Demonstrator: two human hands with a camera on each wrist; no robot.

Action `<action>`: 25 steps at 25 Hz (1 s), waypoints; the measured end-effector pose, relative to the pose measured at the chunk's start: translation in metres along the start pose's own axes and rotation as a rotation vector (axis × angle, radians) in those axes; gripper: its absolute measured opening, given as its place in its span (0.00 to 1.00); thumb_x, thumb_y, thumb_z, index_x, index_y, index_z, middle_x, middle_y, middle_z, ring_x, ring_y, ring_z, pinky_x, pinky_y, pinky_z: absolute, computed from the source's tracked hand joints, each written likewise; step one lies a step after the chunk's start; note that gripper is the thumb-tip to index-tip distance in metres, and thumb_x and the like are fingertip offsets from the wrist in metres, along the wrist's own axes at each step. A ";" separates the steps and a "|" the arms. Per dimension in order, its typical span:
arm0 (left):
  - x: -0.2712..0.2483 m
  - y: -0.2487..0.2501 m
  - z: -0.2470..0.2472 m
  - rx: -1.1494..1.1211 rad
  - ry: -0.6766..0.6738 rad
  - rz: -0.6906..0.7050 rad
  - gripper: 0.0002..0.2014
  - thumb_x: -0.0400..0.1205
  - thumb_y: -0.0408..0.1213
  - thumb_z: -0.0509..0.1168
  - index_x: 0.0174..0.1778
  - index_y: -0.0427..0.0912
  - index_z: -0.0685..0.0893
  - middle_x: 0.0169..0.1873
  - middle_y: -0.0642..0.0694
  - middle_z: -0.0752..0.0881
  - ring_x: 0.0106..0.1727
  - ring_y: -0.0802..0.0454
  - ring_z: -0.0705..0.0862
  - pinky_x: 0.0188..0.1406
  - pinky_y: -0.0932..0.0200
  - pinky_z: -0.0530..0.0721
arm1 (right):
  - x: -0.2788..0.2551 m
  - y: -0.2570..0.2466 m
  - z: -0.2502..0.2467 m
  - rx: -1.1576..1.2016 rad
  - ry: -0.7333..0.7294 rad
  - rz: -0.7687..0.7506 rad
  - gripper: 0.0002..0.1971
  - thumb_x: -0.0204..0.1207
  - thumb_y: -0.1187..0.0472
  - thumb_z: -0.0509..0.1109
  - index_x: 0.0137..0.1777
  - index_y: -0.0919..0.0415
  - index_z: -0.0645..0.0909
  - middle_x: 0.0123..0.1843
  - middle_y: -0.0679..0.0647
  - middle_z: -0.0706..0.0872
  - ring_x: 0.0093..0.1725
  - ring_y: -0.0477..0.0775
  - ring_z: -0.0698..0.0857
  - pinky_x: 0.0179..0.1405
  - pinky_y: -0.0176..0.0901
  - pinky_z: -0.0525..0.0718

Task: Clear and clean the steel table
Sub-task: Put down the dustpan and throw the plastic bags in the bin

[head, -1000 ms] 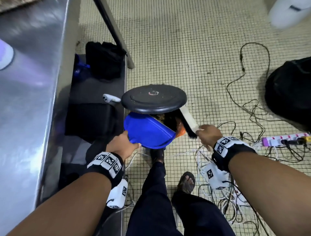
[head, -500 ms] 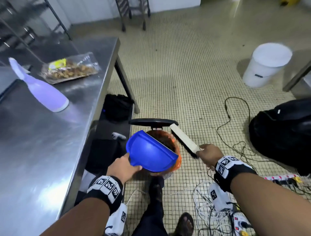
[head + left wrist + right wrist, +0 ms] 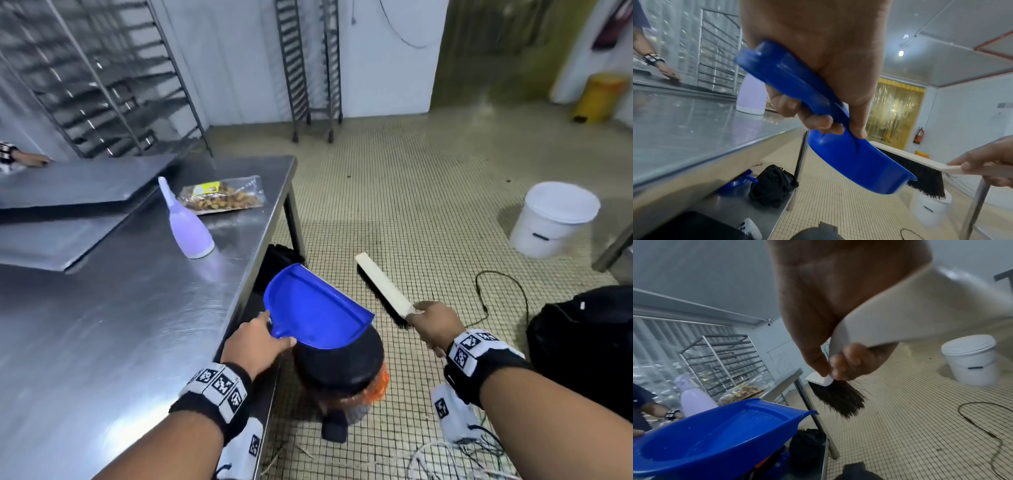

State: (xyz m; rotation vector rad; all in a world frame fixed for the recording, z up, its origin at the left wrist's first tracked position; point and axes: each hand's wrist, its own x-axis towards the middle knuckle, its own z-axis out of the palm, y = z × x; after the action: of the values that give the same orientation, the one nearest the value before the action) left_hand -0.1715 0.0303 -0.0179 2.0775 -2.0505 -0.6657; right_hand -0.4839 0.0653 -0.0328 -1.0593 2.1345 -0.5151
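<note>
- Left hand: fingers are curling round the handle of a blue dustpan, holding it in the air just off the counter's near right edge, above a bin with a black lid.
- Right hand: fingers are gripping the white handle of a brush with black bristles, raised over the tiled floor to the right of the dustpan, not touching it.
- Counter, steel: standing to the person's left.
- Spray bottle, pale purple: standing upright toward the counter's far right area.
- Clear bag of brown food: lying flat near the counter's far right corner, just behind the bottle.
- Flat steel trays: lying stacked at the counter's far left part; another person's hand is resting at their far edge.
- White bucket: standing on the floor, well apart to the right.
- Black bag: sitting on the shelf under the counter.
</note>
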 end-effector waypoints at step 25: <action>-0.111 -0.215 -0.126 -0.442 0.459 -0.513 0.30 0.71 0.55 0.75 0.67 0.50 0.78 0.44 0.49 0.89 0.44 0.44 0.88 0.50 0.49 0.87 | -0.109 -0.247 0.183 -0.094 -0.132 -0.632 0.20 0.74 0.56 0.69 0.67 0.53 0.82 0.55 0.57 0.90 0.53 0.62 0.87 0.47 0.44 0.83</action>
State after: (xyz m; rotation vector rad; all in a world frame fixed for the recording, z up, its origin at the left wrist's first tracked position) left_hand 0.0799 0.1258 0.0299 2.2121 -1.0287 -0.5649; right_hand -0.1715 -0.0003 0.0363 -1.7794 1.6957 -0.6120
